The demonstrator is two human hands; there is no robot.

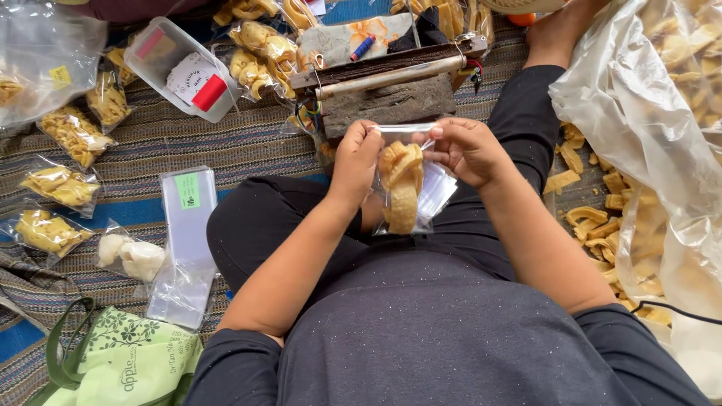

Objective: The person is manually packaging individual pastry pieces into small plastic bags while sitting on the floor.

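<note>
Head view looks down on a person seated cross-legged on a striped woven mat, dark trousers and dark sleeves filling the lower frame. Both hands are raised over the lap and pinch the top edge of a small clear plastic bag holding yellow fried crackers. The left hand grips the bag's upper left corner with closed fingers; the right hand pinches the upper right corner, fingers curled tight. The bag hangs upright between them, just in front of a worn heat sealer with a metal bar that rests on the mat. A few empty clear bags lie behind the held one, under the right hand.

To the left on the mat lie a stack of flat empty bags with a green label, several filled cracker packets, one packet of white crackers and a clear plastic box with a red spool inside. A green printed bag sits at lower left. On the right, a large clear sack spills loose crackers onto the mat.
</note>
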